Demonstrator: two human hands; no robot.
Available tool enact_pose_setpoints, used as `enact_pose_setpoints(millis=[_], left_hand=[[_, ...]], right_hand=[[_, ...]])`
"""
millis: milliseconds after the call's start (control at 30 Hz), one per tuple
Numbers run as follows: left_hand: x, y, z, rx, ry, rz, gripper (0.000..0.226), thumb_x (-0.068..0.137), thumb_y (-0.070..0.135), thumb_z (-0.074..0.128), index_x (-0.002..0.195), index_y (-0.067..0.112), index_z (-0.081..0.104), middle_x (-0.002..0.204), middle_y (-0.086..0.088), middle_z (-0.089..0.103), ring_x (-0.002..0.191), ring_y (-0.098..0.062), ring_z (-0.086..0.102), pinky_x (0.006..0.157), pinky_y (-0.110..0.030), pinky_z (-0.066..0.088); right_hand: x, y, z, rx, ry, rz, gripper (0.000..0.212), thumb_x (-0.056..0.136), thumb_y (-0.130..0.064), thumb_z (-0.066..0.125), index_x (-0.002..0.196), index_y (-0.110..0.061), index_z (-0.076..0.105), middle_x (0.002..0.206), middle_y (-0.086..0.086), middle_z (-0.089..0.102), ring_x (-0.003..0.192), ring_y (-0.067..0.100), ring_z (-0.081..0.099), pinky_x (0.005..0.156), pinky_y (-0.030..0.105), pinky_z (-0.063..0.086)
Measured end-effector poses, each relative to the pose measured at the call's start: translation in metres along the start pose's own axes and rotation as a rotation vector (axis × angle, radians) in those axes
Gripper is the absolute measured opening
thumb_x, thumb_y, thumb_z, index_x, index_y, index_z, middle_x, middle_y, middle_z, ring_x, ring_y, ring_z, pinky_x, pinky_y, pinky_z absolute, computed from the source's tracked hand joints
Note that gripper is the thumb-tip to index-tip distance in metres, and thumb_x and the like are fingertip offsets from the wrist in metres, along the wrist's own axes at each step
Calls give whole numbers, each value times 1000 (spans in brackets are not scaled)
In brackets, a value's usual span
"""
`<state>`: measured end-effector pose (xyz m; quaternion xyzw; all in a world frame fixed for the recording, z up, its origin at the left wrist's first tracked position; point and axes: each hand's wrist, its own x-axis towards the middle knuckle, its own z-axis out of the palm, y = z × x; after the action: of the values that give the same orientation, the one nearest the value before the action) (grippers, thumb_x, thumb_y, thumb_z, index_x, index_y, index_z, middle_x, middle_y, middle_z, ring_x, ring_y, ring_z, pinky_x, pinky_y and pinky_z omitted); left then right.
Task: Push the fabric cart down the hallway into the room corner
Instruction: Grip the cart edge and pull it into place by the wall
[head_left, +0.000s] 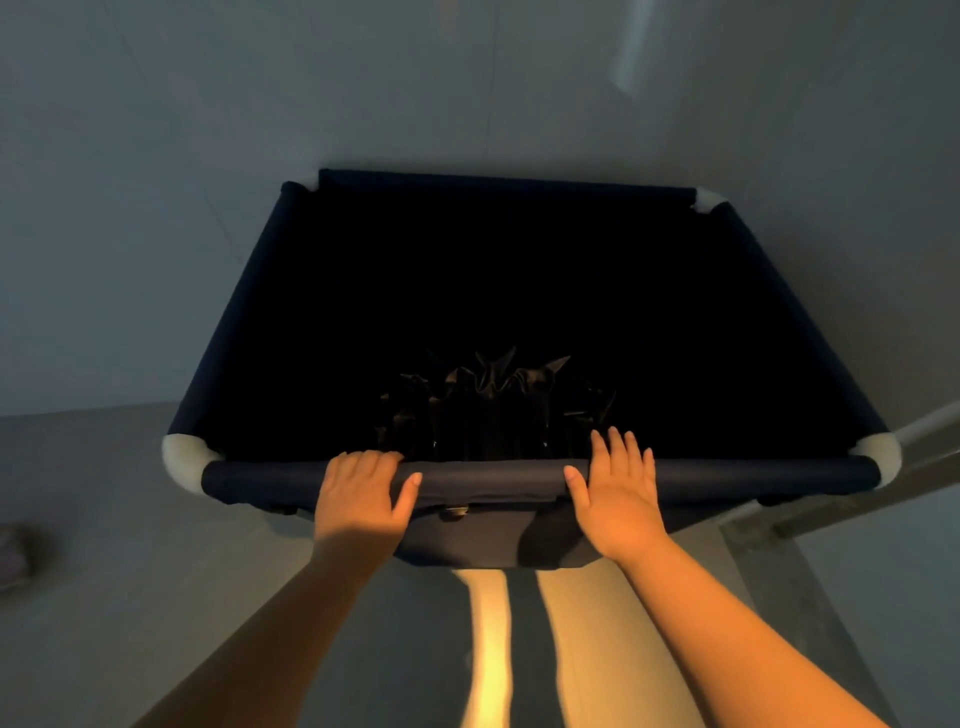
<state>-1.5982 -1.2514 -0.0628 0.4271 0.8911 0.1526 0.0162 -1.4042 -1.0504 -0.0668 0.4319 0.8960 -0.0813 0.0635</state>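
Now we stand behind the fabric cart (270, 312), which lies straight ahead with its far rim close to the pale wall (467, 93); its near rail (493, 475) runs crosswise under us; our left hand (361, 493) curls over that rail, gripping it; our right hand (613, 493) rests flatter, fingers spread and loosely draped; both sit equally near.
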Motion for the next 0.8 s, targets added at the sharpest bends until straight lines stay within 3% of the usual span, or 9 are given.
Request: enact_pose_setpoints(millis=[233, 433, 800], left_hand=[[-49, -15, -11, 82, 16, -105, 51, 86, 49, 31, 101, 12, 63, 90, -10, 65, 86, -33, 55, 85, -44, 41], [-100, -9, -10, 90, -7, -166, 36, 91, 46, 45, 108, 18, 60, 97, -5, 66, 91, -27, 56, 88, -39, 39], [-162, 25, -10, -34, -356, 67, 50, 94, 52, 32, 139, 30, 29, 137, 8, 49, 120, -15, 48, 93, -31, 43]], right_hand=[[-21, -21, 13, -9, 5, -103, 66, 95, -51, 12, 147, -12, 2, 158, 12, 1, 145, 27, -8, 117, 44, -9], [-42, -10, 19, -9, -14, -228, 67, 94, -53, 12, 148, -15, 1, 159, 11, 0, 145, 26, -10, 117, 43, -10], [-66, 54, 15, 71, 28, -421, 61, 93, -54, 18, 145, -23, 20, 157, 4, 16, 146, 20, -2, 118, 39, -6]])
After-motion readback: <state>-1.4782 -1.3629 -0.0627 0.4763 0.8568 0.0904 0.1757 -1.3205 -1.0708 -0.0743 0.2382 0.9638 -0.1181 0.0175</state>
